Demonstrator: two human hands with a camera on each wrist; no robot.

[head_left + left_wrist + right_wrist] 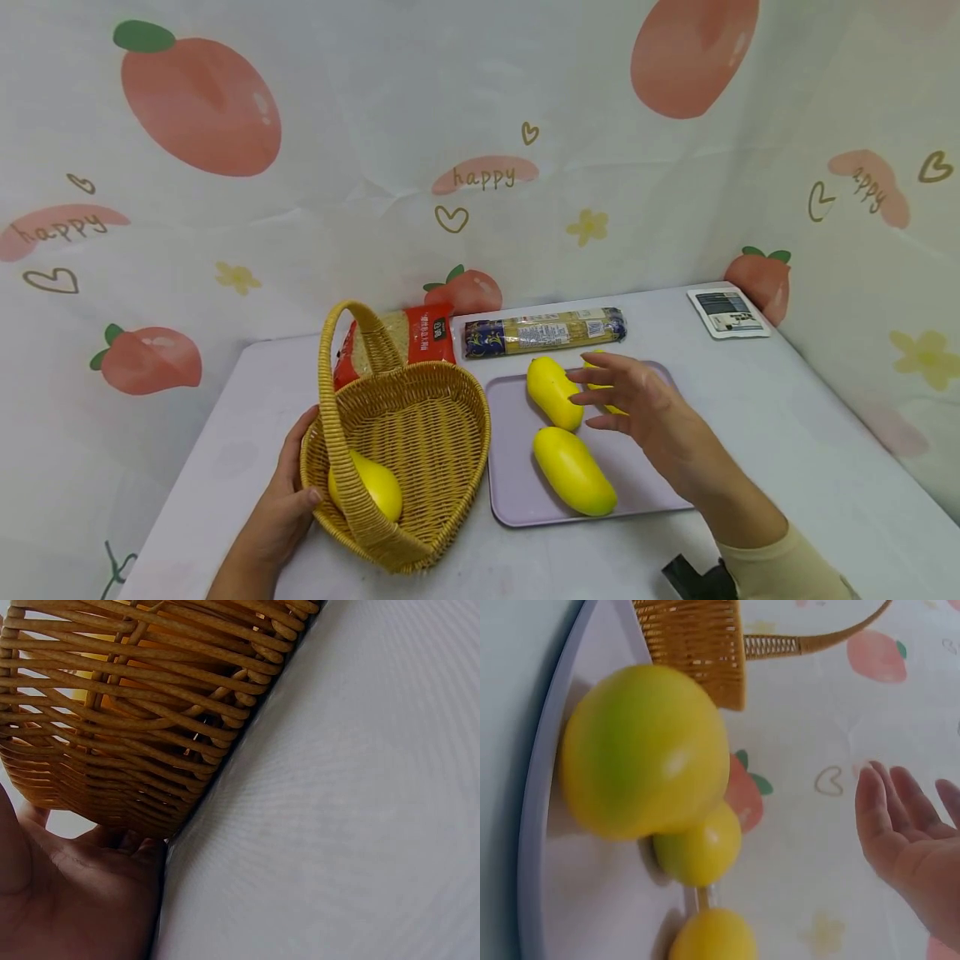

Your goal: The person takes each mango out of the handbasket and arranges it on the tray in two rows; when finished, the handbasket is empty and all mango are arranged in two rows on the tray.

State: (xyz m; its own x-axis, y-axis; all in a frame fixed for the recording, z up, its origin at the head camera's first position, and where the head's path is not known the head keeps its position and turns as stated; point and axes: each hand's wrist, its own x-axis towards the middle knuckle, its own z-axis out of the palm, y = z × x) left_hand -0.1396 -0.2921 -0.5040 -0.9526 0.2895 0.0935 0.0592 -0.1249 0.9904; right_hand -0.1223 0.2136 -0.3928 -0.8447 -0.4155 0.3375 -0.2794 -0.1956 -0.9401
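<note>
You have a golden-brown basket (pixel 420 379) in a woven pattern, yellow fruits (pixel 573 471) tinged green in places, and a plain lilac tray (pixel 517 504). Your sleeve (pixel 787 571) is pale beige. The bag (pixel 431 333) is red; the long pack (pixel 543 332) is straw-yellow, its end dark blue with lighter swirls. Your table (pixel 795 400) is whitish, the white backdrop (pixel 360 250) printed with coral peaches, yellow flowers and brown outlined hearts.
</note>
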